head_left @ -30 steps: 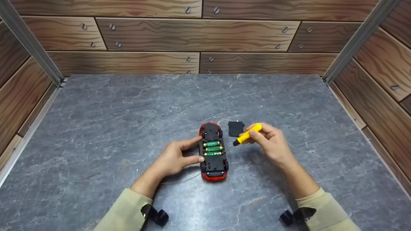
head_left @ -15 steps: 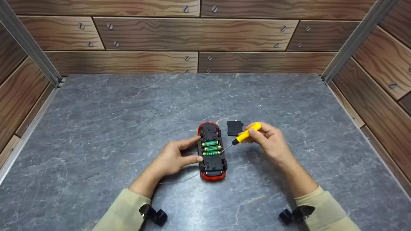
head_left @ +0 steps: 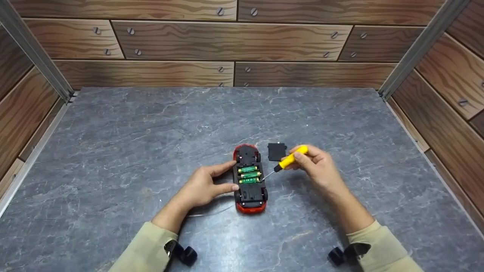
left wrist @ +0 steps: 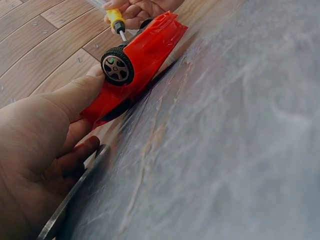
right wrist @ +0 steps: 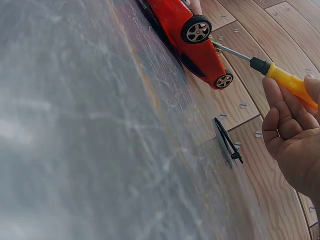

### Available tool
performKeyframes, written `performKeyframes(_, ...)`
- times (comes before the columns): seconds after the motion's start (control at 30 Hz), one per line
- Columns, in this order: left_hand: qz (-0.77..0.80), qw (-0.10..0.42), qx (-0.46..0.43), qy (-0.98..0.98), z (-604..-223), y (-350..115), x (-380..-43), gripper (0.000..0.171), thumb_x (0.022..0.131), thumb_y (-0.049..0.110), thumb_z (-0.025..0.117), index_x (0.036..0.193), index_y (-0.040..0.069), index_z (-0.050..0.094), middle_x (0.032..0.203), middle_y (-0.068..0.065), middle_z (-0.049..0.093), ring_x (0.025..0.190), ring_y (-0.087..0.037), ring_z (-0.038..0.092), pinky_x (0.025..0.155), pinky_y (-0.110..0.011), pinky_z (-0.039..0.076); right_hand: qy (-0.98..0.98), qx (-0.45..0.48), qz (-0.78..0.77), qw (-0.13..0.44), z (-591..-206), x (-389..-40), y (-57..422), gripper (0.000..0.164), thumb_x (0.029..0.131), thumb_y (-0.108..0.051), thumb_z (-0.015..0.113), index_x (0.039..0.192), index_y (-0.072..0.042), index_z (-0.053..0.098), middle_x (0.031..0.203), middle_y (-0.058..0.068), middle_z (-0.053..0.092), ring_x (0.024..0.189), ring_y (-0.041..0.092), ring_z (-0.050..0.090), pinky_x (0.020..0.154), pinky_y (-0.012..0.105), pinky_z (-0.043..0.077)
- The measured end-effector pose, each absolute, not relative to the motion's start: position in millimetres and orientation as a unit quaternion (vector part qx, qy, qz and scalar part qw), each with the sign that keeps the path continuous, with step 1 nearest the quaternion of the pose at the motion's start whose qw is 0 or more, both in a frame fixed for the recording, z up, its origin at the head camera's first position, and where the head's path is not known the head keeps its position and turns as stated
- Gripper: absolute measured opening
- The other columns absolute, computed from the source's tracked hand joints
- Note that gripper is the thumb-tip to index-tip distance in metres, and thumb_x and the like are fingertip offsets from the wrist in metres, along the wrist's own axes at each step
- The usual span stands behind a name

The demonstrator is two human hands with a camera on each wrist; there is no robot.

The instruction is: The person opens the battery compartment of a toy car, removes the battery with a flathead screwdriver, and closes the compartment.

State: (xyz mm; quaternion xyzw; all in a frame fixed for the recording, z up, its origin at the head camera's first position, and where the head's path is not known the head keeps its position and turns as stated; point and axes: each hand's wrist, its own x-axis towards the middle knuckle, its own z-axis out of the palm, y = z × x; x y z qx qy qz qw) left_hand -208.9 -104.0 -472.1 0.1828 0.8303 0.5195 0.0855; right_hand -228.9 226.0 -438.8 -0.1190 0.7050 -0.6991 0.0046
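A red toy car [head_left: 251, 208] lies wheels up on the table, its black underside facing me. Several green batteries [head_left: 249, 175] sit side by side in its uncovered battery bay. My left hand [head_left: 200, 187] steadies the car from the left, index finger and thumb stretched out against its side; the left wrist view has the thumb beside a wheel [left wrist: 117, 69]. Between the thumb and fingers of my right hand [head_left: 319, 168] is a yellow-handled screwdriver [head_left: 294, 158]. Its thin shaft slants down left, the tip at the right end of the nearest battery.
A black battery cover [head_left: 277, 151] lies on the table just right of the car's far end, close to my right hand. The grey marbled table [head_left: 151, 124] is bordered by wood-patterned walls [head_left: 234, 41] and metal corner posts.
The head view shifts slightly. Both hands keep their places at the car, and the screwdriver tip stays by the nearest battery, whose right end now tilts up a little.
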Motion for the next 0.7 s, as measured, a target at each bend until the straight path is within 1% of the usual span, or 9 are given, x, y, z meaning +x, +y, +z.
performKeyframes(0.27,0.519,0.088,0.178,0.831,-473,-104,-209,0.075,0.088,0.038,0.088,0.154,0.019,0.058,0.151,-0.010,0.059,0.144,-0.030,0.052,0.124,-0.049,0.035,0.656,-0.105,-0.747,0.020,-437,-227,227,0.016,0.108,0.000,0.056,0.109,0.001,0.072,0.100,0.017,0.076,0.088,0.025,0.076,0.084,0.036,0.064)
performKeyframes(0.37,0.520,0.087,0.181,0.830,-473,-105,-209,0.075,0.088,0.037,0.088,0.154,0.019,0.058,0.151,-0.010,0.059,0.144,-0.030,0.052,0.123,-0.049,0.035,0.631,-0.124,-0.766,0.014,-435,-228,230,0.017,0.109,-0.003,0.056,0.109,0.000,0.072,0.101,0.016,0.077,0.090,0.023,0.076,0.086,0.035,0.064)
performKeyframes(0.5,0.523,0.089,0.186,0.827,-473,-104,-210,0.075,0.088,0.038,0.088,0.154,0.019,0.057,0.151,-0.009,0.059,0.144,-0.030,0.051,0.124,-0.049,0.035,0.613,-0.156,-0.775,0.000,-432,-230,237,0.020,0.110,-0.007,0.055,0.110,-0.005,0.075,0.103,0.010,0.078,0.094,0.019,0.076,0.088,0.031,0.062)
performKeyframes(0.53,0.526,0.089,0.187,0.825,-473,-104,-210,0.075,0.088,0.037,0.088,0.154,0.019,0.057,0.151,-0.008,0.059,0.144,-0.029,0.051,0.124,-0.048,0.035,0.611,-0.159,-0.775,-0.003,-431,-230,238,0.020,0.110,-0.007,0.056,0.109,-0.007,0.076,0.103,0.009,0.078,0.094,0.017,0.075,0.087,0.030,0.061)
performKeyframes(0.7,0.534,0.090,0.184,0.821,-473,-105,-209,0.073,0.088,0.036,0.088,0.153,0.019,0.058,0.151,-0.006,0.060,0.145,-0.027,0.051,0.124,-0.047,0.035,0.621,-0.145,-0.770,-0.019,-426,-232,245,0.017,0.108,-0.009,0.062,0.108,-0.008,0.079,0.100,0.003,0.073,0.085,0.013,0.069,0.084,0.025,0.060)
